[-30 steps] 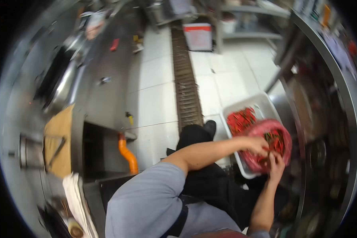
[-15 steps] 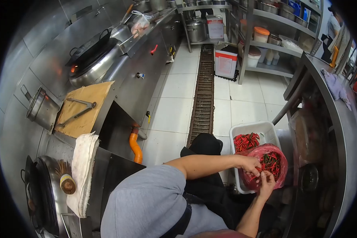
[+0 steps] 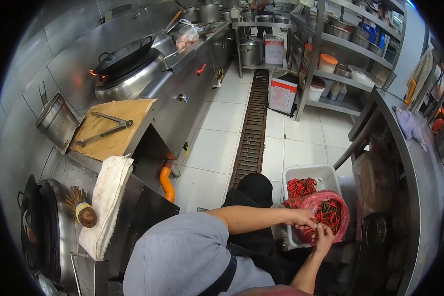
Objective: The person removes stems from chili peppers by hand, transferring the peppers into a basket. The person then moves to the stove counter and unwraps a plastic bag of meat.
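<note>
My left hand (image 3: 302, 218) and my right hand (image 3: 324, 240) meet at their fingertips over the near edge of a red plastic bag (image 3: 344, 217). Both are closed in a pinch on what looks like a small chili pepper, mostly hidden by the fingers. The open bag holds many red and green chili peppers (image 3: 329, 212). It rests in a white plastic basket (image 3: 325, 171). Beside the bag, in the basket's far left part, lies a pile of red chili peppers (image 3: 301, 187).
On the left, tongs (image 3: 108, 129) lie on a brown board (image 3: 133, 109), near a folded white towel (image 3: 106, 207) and a bamboo brush (image 3: 85, 213). A steel table (image 3: 404, 148) stands at the right. A drain grate (image 3: 251, 128) runs along the floor; a person (image 3: 265, 15) stands far off.
The view has tilted and shifted slightly, so more of the far kitchen shows. My hands remain pinched together at the bag, with only small finger movement.
</note>
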The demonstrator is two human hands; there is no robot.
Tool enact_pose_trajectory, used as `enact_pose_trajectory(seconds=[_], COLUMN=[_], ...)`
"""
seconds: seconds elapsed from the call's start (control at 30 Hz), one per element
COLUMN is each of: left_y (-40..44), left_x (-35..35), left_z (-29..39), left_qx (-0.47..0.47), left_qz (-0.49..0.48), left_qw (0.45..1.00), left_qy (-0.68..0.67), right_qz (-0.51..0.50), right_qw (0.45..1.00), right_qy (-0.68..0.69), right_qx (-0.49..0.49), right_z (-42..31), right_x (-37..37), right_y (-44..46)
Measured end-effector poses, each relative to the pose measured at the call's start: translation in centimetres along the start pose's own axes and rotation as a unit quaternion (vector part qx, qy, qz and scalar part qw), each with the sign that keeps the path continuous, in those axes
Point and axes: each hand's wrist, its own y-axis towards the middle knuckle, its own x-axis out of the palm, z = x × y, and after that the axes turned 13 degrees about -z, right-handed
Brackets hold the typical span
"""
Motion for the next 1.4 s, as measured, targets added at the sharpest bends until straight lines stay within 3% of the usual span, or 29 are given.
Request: enact_pose_trajectory(seconds=[0.07, 0.27, 0.37, 0.43, 0.47, 0.63, 0.7, 0.8, 0.93, 1.07, 1.17, 1.3, 1.4], left_y=[-0.1, -1.3, -0.9, -0.4, -0.8, -1.4, -0.6, -0.4, 0.0, 0.9, 1.1, 3.0, 5.2], left_x=[-0.1, 0.4, -0.9, -1.6, -1.6, -0.9, -1.0, 1.0, 2.9, 2.3, 0.7, -5.5, -12.1], left_z=[-0.6, -0.2, -1.8, -2.5, -1.6, 0.2, -0.7, 0.8, 2.0, 2.6, 5.1, 9.2, 9.1], left_qx=[0.008, 0.024, 0.035, 0.157, 0.144, 0.111, 0.144, 0.084, 0.057, 0.064, 0.115, 0.103, 0.083], left_qz=[0.0, 0.001, 0.028, 0.111, 0.092, 0.039, 0.035, -0.001, 0.036, 0.032, 0.093, 0.182, 0.239], left_qw=[1.0, 1.0, 0.995, 0.914, 0.911, 0.888, 0.901, 0.983, 0.996, 0.995, 0.982, 0.973, 0.94], left_qy=[-0.011, -0.019, 0.09, 0.357, 0.376, 0.445, 0.407, 0.166, 0.064, 0.075, 0.114, 0.102, 0.227], right_qz=[-0.009, -0.024, -0.023, -0.026, -0.023, -0.051, -0.042, -0.036, -0.026, 0.021, 0.059, 0.085, 0.096], right_qw=[0.999, 0.999, 0.996, 0.993, 0.99, 0.997, 0.991, 0.976, 0.965, 0.979, 0.982, 0.986, 0.987], right_qy=[-0.008, -0.027, -0.065, -0.106, -0.138, 0.033, 0.121, 0.214, 0.262, 0.202, 0.176, 0.139, 0.13], right_qx=[0.032, -0.033, -0.053, -0.044, -0.027, 0.051, 0.034, 0.009, -0.005, -0.031, -0.035, -0.02, -0.005], right_z=[0.4, 1.4, 0.8, 0.0, -0.5, 1.5, 1.4, 0.4, -0.8, -0.5, -0.7, -1.2, -0.4], right_x=[-0.5, -0.2, 1.0, 1.4, 1.6, -0.3, -0.3, -0.6, -0.9, -1.1, -2.0, -2.5, -2.2], right_y=[0.1, 1.1, 0.7, 0.0, -0.4, -1.2, -1.5, -1.8, -2.3, -2.1, -2.3, -2.8, -2.5])
